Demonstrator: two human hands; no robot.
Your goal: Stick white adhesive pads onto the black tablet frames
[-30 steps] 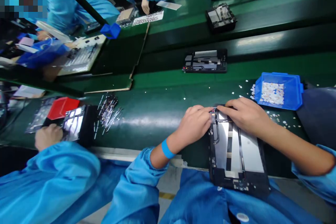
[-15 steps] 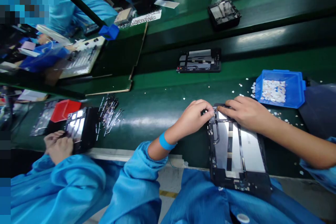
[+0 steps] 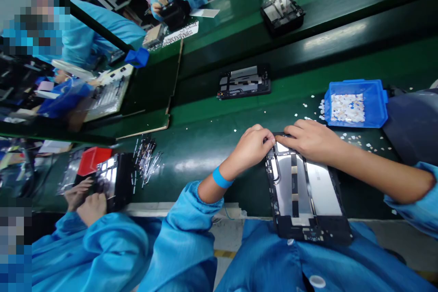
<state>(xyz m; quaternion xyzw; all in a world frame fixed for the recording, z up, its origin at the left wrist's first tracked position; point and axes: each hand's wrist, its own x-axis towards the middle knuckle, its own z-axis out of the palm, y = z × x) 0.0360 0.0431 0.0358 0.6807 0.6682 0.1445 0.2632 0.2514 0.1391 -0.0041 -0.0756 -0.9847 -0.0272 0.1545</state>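
An opened tablet lies in front of me, its near end past the table edge by my lap. Flat silver battery cells, a dark flex strip and thin cables show inside. My left hand is at its far left corner, thumb and forefinger closed in a pinch. Whatever lies between those fingertips is too small or hidden to make out. My right hand rests over the far edge, gripping it, with the forefinger stretched toward that same corner. Its thumb is hidden. A blue band circles my left wrist.
A blue bin of small pale pieces stands at the right, more pieces scattered around it. Another opened tablet lies farther back. Left are thin metal strips, a red bin and a co-worker's hands at a dark device.
The view has shifted slightly. Both my hands stay at the tablet's far left corner, and my right forefinger now reaches closer to my left fingertips.
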